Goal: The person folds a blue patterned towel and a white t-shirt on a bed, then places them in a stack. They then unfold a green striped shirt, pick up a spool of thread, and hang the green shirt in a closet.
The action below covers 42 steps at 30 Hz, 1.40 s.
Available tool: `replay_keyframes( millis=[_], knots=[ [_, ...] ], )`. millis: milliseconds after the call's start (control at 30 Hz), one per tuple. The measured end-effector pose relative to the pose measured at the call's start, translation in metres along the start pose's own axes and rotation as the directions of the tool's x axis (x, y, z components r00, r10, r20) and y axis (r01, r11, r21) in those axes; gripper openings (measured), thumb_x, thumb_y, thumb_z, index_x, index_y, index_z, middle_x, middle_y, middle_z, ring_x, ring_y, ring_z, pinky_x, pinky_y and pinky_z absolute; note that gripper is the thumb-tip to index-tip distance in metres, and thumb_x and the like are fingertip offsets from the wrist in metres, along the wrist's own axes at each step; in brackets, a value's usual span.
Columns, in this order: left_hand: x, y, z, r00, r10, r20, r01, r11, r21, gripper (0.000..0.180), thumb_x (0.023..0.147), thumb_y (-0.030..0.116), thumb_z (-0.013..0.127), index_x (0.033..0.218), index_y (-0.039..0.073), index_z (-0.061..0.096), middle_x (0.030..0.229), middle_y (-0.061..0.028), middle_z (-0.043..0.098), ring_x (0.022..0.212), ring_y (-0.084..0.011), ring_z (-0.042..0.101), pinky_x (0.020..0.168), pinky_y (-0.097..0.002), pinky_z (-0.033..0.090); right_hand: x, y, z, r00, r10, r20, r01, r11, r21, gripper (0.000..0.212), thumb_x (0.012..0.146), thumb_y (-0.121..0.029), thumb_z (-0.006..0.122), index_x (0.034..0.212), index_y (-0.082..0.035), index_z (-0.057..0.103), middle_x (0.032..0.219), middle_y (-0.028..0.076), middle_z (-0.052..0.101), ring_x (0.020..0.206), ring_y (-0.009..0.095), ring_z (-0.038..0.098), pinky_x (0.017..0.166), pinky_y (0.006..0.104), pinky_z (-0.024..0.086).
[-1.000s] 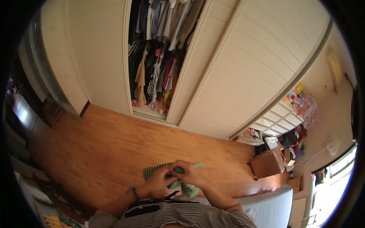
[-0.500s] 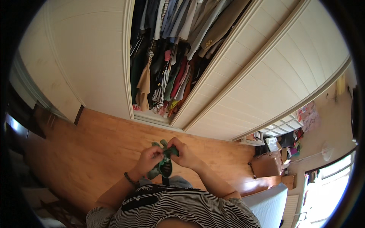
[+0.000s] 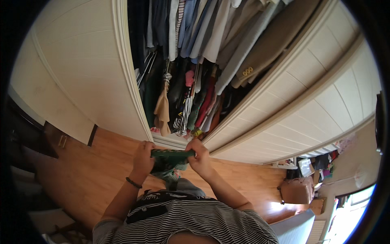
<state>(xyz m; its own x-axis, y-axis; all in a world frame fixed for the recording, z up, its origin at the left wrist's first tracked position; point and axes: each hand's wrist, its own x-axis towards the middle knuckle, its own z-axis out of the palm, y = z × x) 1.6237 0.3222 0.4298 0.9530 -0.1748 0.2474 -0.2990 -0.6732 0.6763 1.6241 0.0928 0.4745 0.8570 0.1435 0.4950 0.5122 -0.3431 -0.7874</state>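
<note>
Between my hands, a dark green patterned cloth garment (image 3: pixel 166 161) is stretched out sideways, its upper edge pulled nearly straight. My left hand (image 3: pixel 143 157) is closed on its left end, and my right hand (image 3: pixel 198 157) pinches the right end. Below that edge the cloth hangs down in front of my body, with lighter green and reddish bits at the bottom. Just what kind of garment it is, I cannot tell. Beyond my hands stands an open wardrobe with hanging clothes (image 3: pixel 211 44).
White sliding doors (image 3: pixel 77 69) flank the wardrobe opening, with a further panel (image 3: pixel 284 89) on the right. Wooden floor (image 3: pixel 109 162) lies below. A brown suitcase (image 3: pixel 297 190) and piled things stand at the right, near a bright window (image 3: pixel 357 211) and a pale bed edge (image 3: pixel 294 227).
My hands have moved apart, spreading the green garment that was bunched between them. The view has shifted closer to the wardrobe.
</note>
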Motion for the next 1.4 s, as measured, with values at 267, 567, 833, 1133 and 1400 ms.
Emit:
replay_keyframes(
  millis=[267, 567, 833, 1133, 1400],
  knots=[
    [0.052, -0.102, 0.022, 0.966, -0.256, 0.021, 0.256, 0.966, -0.014, 0.03, 0.068, -0.014, 0.054, 0.092, 0.001, 0.062, 0.093, -0.0165, 0.056, 0.085, -0.0335, 0.057, 0.071, -0.0396, 0.047, 0.052, 0.114, -0.02, 0.974, 0.22, -0.055, -0.225, 0.97, -0.093, 0.023, 0.064, 0.014, 0.044, 0.081, 0.001, 0.053, 0.079, 0.012, 0.055, 0.074, 0.024, 0.056, 0.066, 0.0289, 0.044],
    [0.152, -0.081, 0.05, 0.996, -0.074, 0.057, 0.09, 0.919, -0.383, 0.043, 0.061, -0.019, 0.043, 0.091, 0.005, 0.063, 0.084, -0.0124, 0.06, 0.079, -0.0279, 0.059, 0.072, -0.0317, 0.047, 0.083, 0.222, -0.025, 0.947, 0.267, 0.176, -0.193, 0.917, -0.35, 0.053, 0.071, -0.014, 0.073, 0.117, -0.002, 0.051, 0.105, 0.021, 0.054, 0.104, 0.036, 0.053, 0.084, 0.0428, 0.045],
    [0.153, -0.084, 0.044, 0.973, -0.159, 0.17, 0.21, 0.914, -0.348, 0.037, 0.067, -0.014, 0.046, 0.092, 0.006, 0.064, 0.084, -0.0128, 0.062, 0.078, -0.0282, 0.06, 0.07, -0.0324, 0.047, 0.301, 0.345, -0.014, 0.955, 0.217, -0.203, -0.29, 0.832, -0.473, 0.048, 0.073, -0.026, 0.074, 0.109, 0.001, 0.056, 0.105, 0.021, 0.058, 0.095, 0.037, 0.057, 0.083, 0.0444, 0.046],
    [0.125, -0.116, 0.024, 0.939, -0.289, 0.188, 0.33, 0.91, -0.249, 0.029, 0.069, -0.015, 0.048, 0.086, 0.002, 0.063, 0.077, -0.0126, 0.059, 0.071, -0.0263, 0.058, 0.062, -0.0318, 0.045, 0.336, 0.352, 0.096, 0.888, 0.439, -0.136, -0.459, 0.864, -0.207, 0.054, 0.072, -0.034, 0.072, 0.113, -0.004, 0.056, 0.107, 0.015, 0.062, 0.098, 0.031, 0.06, 0.083, 0.0382, 0.049],
    [0.157, -0.099, 0.037, 0.959, -0.176, 0.223, 0.242, 0.917, -0.317, 0.03, 0.069, -0.018, 0.046, 0.086, 0.001, 0.062, 0.074, -0.0111, 0.057, 0.068, -0.0241, 0.056, 0.061, -0.0298, 0.044, 0.369, 0.363, 0.148, 0.942, 0.302, -0.145, -0.325, 0.931, -0.168, 0.044, 0.078, -0.032, 0.066, 0.113, -0.007, 0.061, 0.106, 0.02, 0.064, 0.098, 0.035, 0.062, 0.081, 0.0412, 0.05]
  ],
)
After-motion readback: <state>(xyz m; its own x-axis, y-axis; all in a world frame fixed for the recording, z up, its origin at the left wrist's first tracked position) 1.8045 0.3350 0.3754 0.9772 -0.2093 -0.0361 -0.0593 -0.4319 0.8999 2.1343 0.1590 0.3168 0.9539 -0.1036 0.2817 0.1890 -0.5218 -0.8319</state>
